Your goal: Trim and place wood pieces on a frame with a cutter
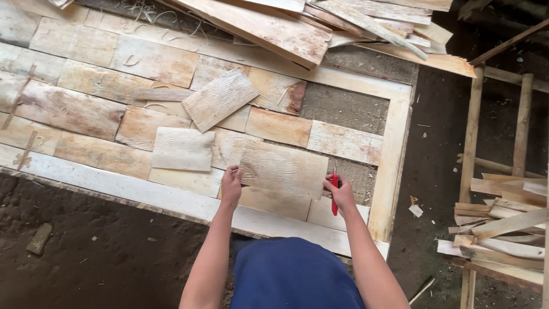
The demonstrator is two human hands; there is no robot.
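Head view, left hand (231, 184) pinching wood sheet (284, 169), right hand (341, 193) apparently gripping red knife (334, 191).

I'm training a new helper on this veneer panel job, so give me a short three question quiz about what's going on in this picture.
1. True or false: the left hand grips the left edge of the thin wood sheet.
2. What does the right hand hold besides the sheet? A) a hammer B) a red-handled tool C) a brush
3. Fill in: the loose pile of long boards lies at the ___ edge of the wooden frame.

Key: 1 true; 2 B; 3 far. What kind of tool the red-handled one is cannot be told.
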